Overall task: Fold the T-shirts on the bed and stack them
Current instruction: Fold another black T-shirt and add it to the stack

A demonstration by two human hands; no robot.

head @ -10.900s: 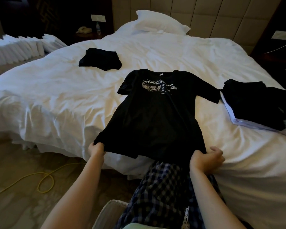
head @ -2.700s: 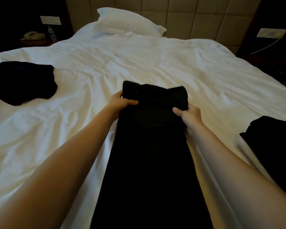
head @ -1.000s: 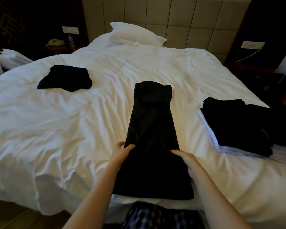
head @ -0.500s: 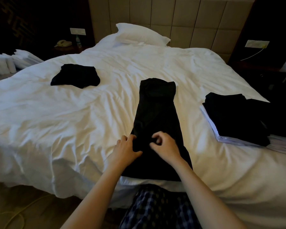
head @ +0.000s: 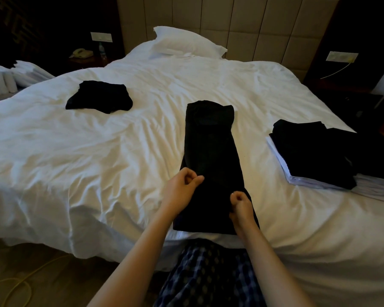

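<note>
Curled fingers are all we can vouch for: our left hand (head: pixel 182 187) sits at the left edge of the T-shirt (head: pixel 211 147), our right hand (head: pixel 242 204) at its right edge, and the dark cloth hides whether either has pinched anything. It lies as a long narrow strip on the bed (head: pixel 98 151), hem at the near side. If we lift with one side caught and the other not, the tucked layers could slide open, or the strip could slip off the bed.
</note>
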